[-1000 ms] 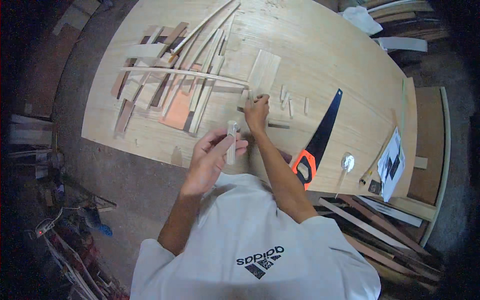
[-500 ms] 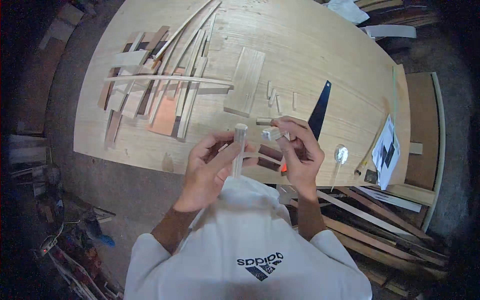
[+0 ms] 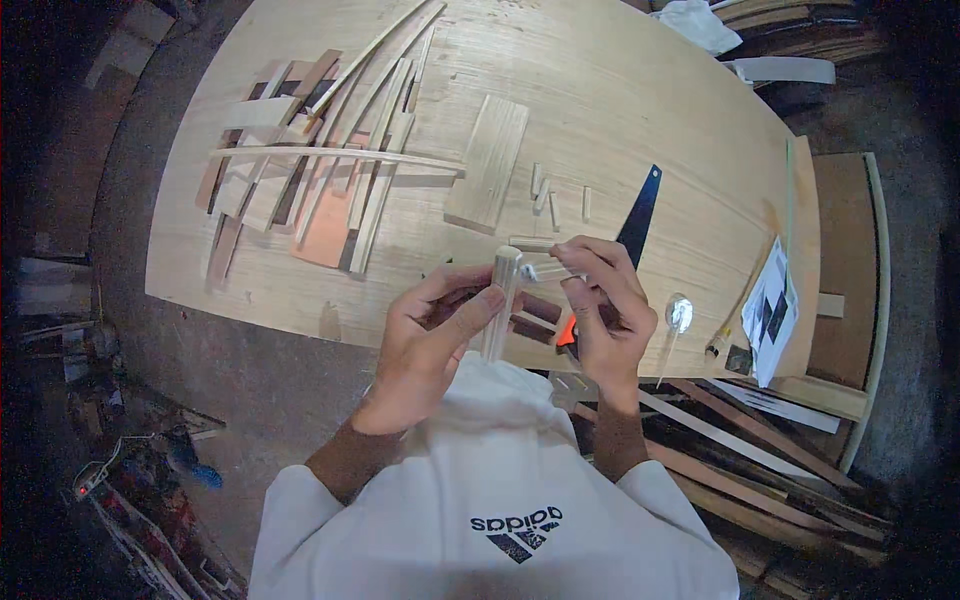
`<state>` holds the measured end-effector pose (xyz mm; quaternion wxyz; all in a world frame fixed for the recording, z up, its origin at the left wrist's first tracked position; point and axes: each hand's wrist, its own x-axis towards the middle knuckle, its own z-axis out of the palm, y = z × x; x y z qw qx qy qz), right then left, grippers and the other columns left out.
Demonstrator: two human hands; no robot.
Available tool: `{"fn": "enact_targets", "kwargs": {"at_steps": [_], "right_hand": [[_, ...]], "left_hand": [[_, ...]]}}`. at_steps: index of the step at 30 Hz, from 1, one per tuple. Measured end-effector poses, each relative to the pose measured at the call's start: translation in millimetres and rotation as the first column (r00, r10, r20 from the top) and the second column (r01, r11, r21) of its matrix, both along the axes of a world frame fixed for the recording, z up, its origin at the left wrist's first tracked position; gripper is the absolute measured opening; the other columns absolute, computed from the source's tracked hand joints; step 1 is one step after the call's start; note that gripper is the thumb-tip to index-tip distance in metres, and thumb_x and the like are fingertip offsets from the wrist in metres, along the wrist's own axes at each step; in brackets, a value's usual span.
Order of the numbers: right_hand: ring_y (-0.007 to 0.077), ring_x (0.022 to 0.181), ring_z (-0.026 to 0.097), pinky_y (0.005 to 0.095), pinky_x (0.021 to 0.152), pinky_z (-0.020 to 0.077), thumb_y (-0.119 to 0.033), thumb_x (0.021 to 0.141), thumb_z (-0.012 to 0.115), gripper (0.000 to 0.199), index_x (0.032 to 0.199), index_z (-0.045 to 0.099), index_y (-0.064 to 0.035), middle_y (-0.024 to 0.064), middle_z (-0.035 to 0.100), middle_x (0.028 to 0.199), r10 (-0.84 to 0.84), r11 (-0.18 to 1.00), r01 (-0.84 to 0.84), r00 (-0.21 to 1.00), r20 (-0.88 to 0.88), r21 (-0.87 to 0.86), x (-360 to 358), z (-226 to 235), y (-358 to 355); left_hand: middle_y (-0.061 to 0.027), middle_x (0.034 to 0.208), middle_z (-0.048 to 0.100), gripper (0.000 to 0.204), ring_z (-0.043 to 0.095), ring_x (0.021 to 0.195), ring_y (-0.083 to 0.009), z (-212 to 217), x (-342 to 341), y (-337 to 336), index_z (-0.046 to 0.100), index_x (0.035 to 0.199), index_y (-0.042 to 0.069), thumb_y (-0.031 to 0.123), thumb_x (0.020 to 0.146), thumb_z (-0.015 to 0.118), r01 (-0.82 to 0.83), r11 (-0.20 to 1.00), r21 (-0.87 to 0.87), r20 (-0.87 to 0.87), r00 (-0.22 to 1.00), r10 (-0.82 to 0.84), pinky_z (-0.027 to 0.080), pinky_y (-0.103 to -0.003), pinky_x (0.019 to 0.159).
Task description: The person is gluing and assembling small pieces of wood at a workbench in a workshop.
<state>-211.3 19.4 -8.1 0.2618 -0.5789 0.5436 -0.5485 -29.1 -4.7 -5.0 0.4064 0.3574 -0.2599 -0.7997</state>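
My left hand [image 3: 430, 330] is closed on a pale wooden stick [image 3: 506, 285] that stands nearly upright between thumb and fingers. A shorter wooden stick [image 3: 552, 271] lies crosswise in the pinch of my right hand [image 3: 610, 315]. White stuff, perhaps glue, shows on its left end, which meets or nearly meets the upright stick's side near the top. Just beyond my fingers, another wooden stick [image 3: 530, 243] lies on the table. A handsaw with a dark blade [image 3: 640, 215] rests behind my right hand, its orange handle [image 3: 567, 333] partly hidden.
Several small wooden sticks [image 3: 586, 203] and a flat board [image 3: 490, 165] lie on the wooden table [image 3: 600, 90]. Long strips and offcuts [image 3: 335, 200] pile up at left. To the right are a white blob on a thin stick [image 3: 679, 315] and a black-and-white patterned sheet [image 3: 772, 310].
My left hand has moved right with the upright stick. The right-hand stick has turned more crosswise, and its white end has come up to the upright one.
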Motion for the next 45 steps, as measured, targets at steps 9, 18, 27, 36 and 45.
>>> {"fn": "enact_targets", "kwargs": {"at_steps": [9,18,27,36,45], "right_hand": [[0.0243,0.092,0.063,0.0293,0.076,0.0523,0.009,0.080,0.065,0.031,0.110,0.070,0.0006,0.0171,0.063,0.105,-0.018,1.000,0.012,0.974,-0.228,-0.026,-5.0,19.5,7.3],[0.0269,0.090,0.060,0.0312,0.075,0.0516,0.014,0.073,0.066,0.045,0.116,0.067,-0.0001,0.0170,0.061,0.105,-0.117,0.983,0.040,0.884,-0.452,-0.178,-0.1,30.4,14.7],[0.0278,0.091,0.058,0.0341,0.079,0.0480,0.012,0.070,0.068,0.044,0.112,0.069,0.0003,0.0158,0.062,0.103,-0.211,0.964,0.099,0.850,-0.483,-0.246,6.3,34.4,22.9],[0.0260,0.093,0.059,0.0345,0.079,0.0468,0.010,0.066,0.069,0.047,0.112,0.069,-0.0005,0.0128,0.062,0.104,-0.224,0.958,0.058,0.761,-0.609,-0.280,13.2,36.2,23.6],[0.0260,0.093,0.059,0.0354,0.081,0.0463,0.010,0.066,0.069,0.048,0.113,0.069,-0.0006,0.0127,0.062,0.105,-0.233,0.954,0.042,0.724,-0.649,-0.296,14.3,37.8,20.4]], "left_hand": [[-0.0157,0.106,0.066,0.026,0.066,0.097,-0.0203,-3.2,-3.6,0.0,0.058,0.117,-0.007,0.003,0.093,0.059,0.003,0.994,-0.108,0.115,0.993,0.009,0.052,-0.031,0.085],[-0.0152,0.110,0.067,0.032,0.064,0.103,-0.0177,-1.7,1.3,-1.1,0.059,0.121,-0.007,0.007,0.092,0.064,0.056,0.992,-0.117,0.139,0.990,-0.039,0.049,-0.029,0.092],[-0.0177,0.113,0.065,0.035,0.064,0.103,-0.0207,-3.2,3.7,-2.5,0.055,0.125,-0.008,0.007,0.094,0.060,0.108,0.990,0.096,-0.096,0.990,-0.098,0.049,-0.031,0.093],[-0.0160,0.112,0.066,0.032,0.064,0.103,-0.0198,-8.8,6.0,-2.1,0.057,0.122,-0.006,0.007,0.094,0.062,0.086,0.996,0.038,-0.099,0.992,-0.082,0.050,-0.032,0.092],[-0.0173,0.112,0.066,0.032,0.064,0.104,-0.0216,-3.0,7.4,-3.8,0.055,0.123,-0.007,0.007,0.094,0.061,0.109,0.993,0.047,-0.144,0.984,-0.101,0.050,-0.034,0.094]]}}
